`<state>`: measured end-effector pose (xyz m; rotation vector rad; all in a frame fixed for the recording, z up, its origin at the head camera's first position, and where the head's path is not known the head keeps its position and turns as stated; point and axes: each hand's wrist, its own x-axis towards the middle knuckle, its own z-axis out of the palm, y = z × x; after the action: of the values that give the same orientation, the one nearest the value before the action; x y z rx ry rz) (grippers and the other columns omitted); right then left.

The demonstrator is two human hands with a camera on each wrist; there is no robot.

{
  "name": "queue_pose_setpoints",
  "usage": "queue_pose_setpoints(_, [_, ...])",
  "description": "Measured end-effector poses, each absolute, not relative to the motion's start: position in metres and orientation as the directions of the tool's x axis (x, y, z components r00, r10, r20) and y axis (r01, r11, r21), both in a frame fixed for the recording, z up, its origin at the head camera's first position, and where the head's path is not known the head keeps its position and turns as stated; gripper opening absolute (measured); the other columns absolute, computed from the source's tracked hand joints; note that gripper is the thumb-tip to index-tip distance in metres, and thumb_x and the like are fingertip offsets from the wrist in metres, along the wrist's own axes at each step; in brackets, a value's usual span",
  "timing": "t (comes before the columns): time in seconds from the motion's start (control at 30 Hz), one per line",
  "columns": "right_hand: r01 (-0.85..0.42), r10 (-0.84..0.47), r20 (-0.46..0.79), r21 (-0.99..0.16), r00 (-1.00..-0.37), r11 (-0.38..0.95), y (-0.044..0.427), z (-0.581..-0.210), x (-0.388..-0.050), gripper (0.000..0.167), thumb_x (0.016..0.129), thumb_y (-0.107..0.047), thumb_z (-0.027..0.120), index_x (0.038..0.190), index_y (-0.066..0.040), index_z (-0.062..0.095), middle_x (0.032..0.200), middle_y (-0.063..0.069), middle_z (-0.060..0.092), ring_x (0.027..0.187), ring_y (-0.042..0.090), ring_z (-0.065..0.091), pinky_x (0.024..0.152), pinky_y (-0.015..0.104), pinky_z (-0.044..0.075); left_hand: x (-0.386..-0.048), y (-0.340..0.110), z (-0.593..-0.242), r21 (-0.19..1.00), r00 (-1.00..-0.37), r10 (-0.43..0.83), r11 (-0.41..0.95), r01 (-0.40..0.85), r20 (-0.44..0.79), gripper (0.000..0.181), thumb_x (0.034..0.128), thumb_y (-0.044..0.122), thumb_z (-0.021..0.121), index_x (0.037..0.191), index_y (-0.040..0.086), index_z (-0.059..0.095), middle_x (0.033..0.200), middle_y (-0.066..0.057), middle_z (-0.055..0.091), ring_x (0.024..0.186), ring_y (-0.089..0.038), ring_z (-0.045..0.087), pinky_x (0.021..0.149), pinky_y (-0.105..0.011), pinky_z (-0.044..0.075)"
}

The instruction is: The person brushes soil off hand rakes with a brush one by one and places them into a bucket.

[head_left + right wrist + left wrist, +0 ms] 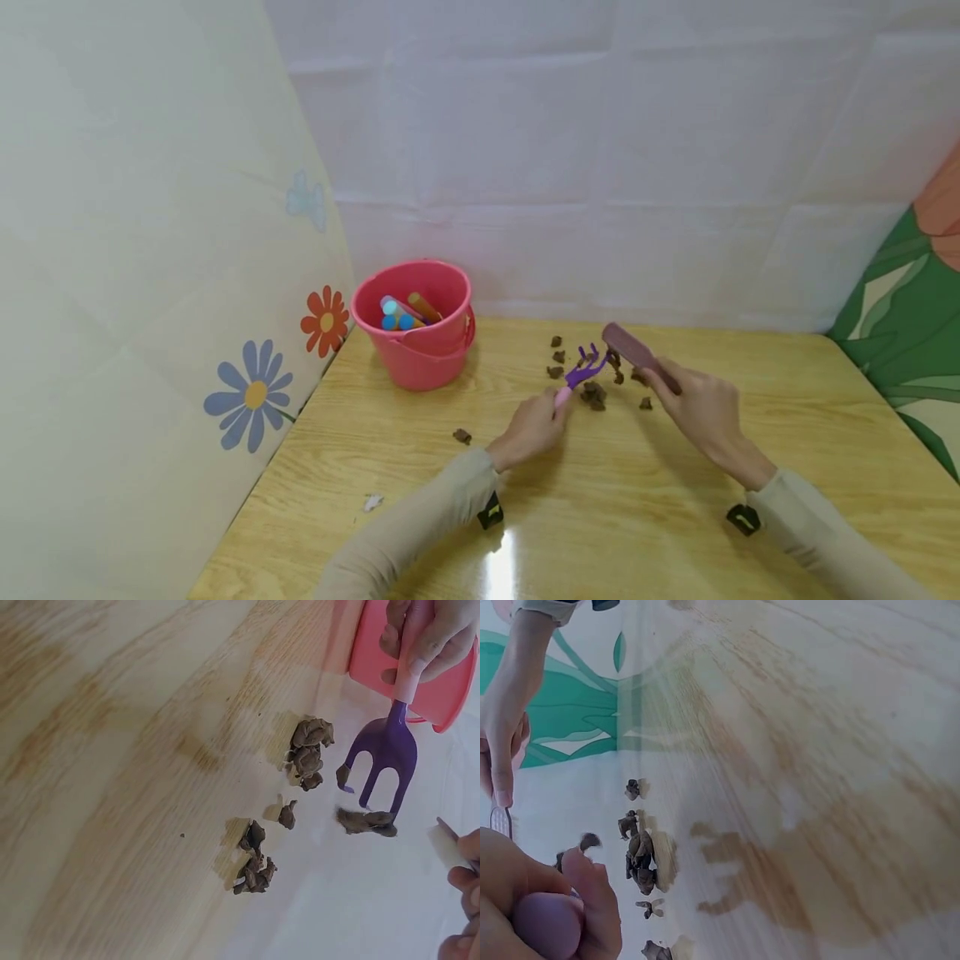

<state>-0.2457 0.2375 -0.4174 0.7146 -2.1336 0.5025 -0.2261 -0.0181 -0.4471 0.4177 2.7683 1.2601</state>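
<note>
My left hand (pixel 531 429) grips the pink handle of a small purple garden fork (pixel 388 746), raised above the table. Brown matter clings to its tines, and a blurred brown lump (pixel 366 821) lies against their tips in the right wrist view. In my right hand (pixel 703 408) is a long, flat mauve tool (pixel 628 345) with a rounded end. It is held close to the fork's tines; its exact kind cannot be told. Beneath both tools, several crumpled brown lumps (pixel 593 396) are scattered on the table.
A pink bucket (pixel 422 367) holding several coloured sticks (pixel 402 322) stands at the back left. One brown piece (pixel 462 436) and a whitish scrap (pixel 372 502) lie nearer on the left. A pale cloth wall (pixel 600 167) rises behind the wooden table (pixel 615 517).
</note>
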Motion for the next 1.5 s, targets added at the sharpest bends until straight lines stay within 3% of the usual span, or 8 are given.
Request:
queue_pose_setpoints(0.17, [-0.637, -0.316, 0.797, -0.11, -0.515, 0.763, 0.239, -0.42, -0.246, 0.067, 0.102, -0.054, 0.042, 0.102, 0.005, 0.073, 0.046, -0.005, 0.046, 0.044, -0.015, 0.014, 0.031, 0.016, 0.018, -0.226, -0.019, -0.447, 0.761, -0.966, 0.257, 0.622, 0.184, 0.024, 0.037, 0.1088, 0.026, 0.035, 0.105, -0.006, 0.055, 0.063, -0.002, 0.045, 0.046, -0.01, 0.039, 0.038, -0.021, 0.034])
queue_pose_setpoints(0.3, [-0.637, -0.313, 0.798, -0.112, -0.515, 0.763, 0.24, -0.419, -0.245, 0.066, 0.102, -0.054, 0.043, 0.102, 0.005, 0.073, 0.046, -0.005, 0.047, 0.045, -0.015, 0.014, 0.032, 0.016, 0.018, -0.226, -0.021, -0.445, 0.791, -0.979, 0.206, 0.598, 0.126, 0.001, 0.042, 0.1072, 0.031, 0.035, 0.104, -0.006, 0.056, 0.066, -0.003, 0.046, 0.048, -0.011, 0.039, 0.04, -0.024, 0.035])
queue_pose_setpoints(0.47, [-0.646, -0.314, 0.79, -0.132, -0.526, 0.752, 0.241, -0.424, -0.245, 0.047, 0.099, -0.041, 0.058, 0.102, 0.004, 0.073, 0.048, -0.005, 0.05, 0.047, -0.018, 0.015, 0.032, 0.013, 0.018, -0.227, -0.021, -0.444, 0.813, -0.986, 0.163, 0.579, 0.067, -0.035, 0.033, 0.1019, 0.034, 0.047, 0.091, 0.004, 0.056, 0.066, -0.002, 0.049, 0.049, -0.011, 0.043, 0.039, -0.024, 0.036])
queue_pose_setpoints(0.6, [-0.653, -0.316, 0.782, -0.149, -0.537, 0.742, 0.243, -0.427, -0.246, 0.031, 0.091, -0.027, 0.071, 0.101, 0.003, 0.073, 0.05, -0.004, 0.053, 0.045, -0.016, 0.02, 0.033, 0.012, 0.019, -0.227, -0.021, -0.445, 0.829, -0.986, 0.16, 0.558, 0.045, -0.054, 0.029, 0.0985, 0.033, 0.058, 0.092, 0.004, 0.058, 0.067, -0.002, 0.052, 0.048, -0.011, 0.047, 0.038, -0.022, 0.038])
queue_pose_setpoints(0.83, [-0.668, -0.341, 0.734, -0.203, -0.588, 0.716, 0.243, -0.426, -0.243, 0.026, 0.079, -0.013, 0.079, 0.099, 0.003, 0.074, 0.05, -0.008, 0.051, 0.04, -0.011, 0.023, 0.033, 0.014, 0.022, -0.228, -0.021, -0.445, 0.859, -0.983, 0.178, 0.508, 0.06, -0.036, 0.024, 0.1016, 0.024, 0.054, 0.087, 0.005, 0.056, 0.061, -0.002, 0.052, 0.044, -0.012, 0.048, 0.037, -0.023, 0.04])
queue_pose_setpoints(1.0, [-0.654, -0.37, 0.651, -0.264, -0.663, 0.709, 0.239, -0.426, -0.238, 0.024, 0.084, -0.015, 0.078, 0.099, 0.003, 0.075, 0.053, -0.009, 0.054, 0.04, -0.009, 0.026, 0.035, 0.016, 0.026, -0.228, -0.021, -0.443, 0.873, -0.979, 0.192, 0.486, 0.035, -0.067, 0.024, 0.1043, 0.024, 0.048, 0.087, 0.009, 0.054, 0.058, -0.002, 0.053, 0.043, -0.012, 0.048, 0.036, -0.022, 0.039])
queue_pose_setpoints(1.2, [-0.663, -0.428, 0.598, -0.244, -0.678, 0.708, 0.236, -0.428, -0.239, 0.025, 0.086, -0.02, 0.076, 0.099, 0.001, 0.075, 0.05, -0.018, 0.035, 0.043, -0.009, 0.018, 0.038, 0.017, 0.021, -0.226, -0.022, -0.44, 0.872, -0.974, 0.214, 0.488, 0.038, -0.077, 0.026, 0.1057, 0.025, 0.045, 0.087, 0.009, 0.053, 0.055, -0.003, 0.055, 0.041, -0.013, 0.05, 0.037, -0.022, 0.04])
queue_pose_setpoints(1.5, [-0.588, -0.304, 0.643, -0.286, -0.703, 0.756, 0.252, -0.437, -0.255, 0.024, 0.087, -0.016, 0.075, 0.1, 0.003, 0.074, 0.052, -0.011, 0.049, 0.041, -0.01, 0.021, 0.036, 0.019, 0.022, -0.223, -0.024, -0.436, 0.861, -0.969, 0.233, 0.507, 0.051, -0.08, 0.028, 0.1061, 0.026, 0.045, 0.087, 0.008, 0.053, 0.058, -0.003, 0.054, 0.04, -0.013, 0.051, 0.036, -0.024, 0.043])
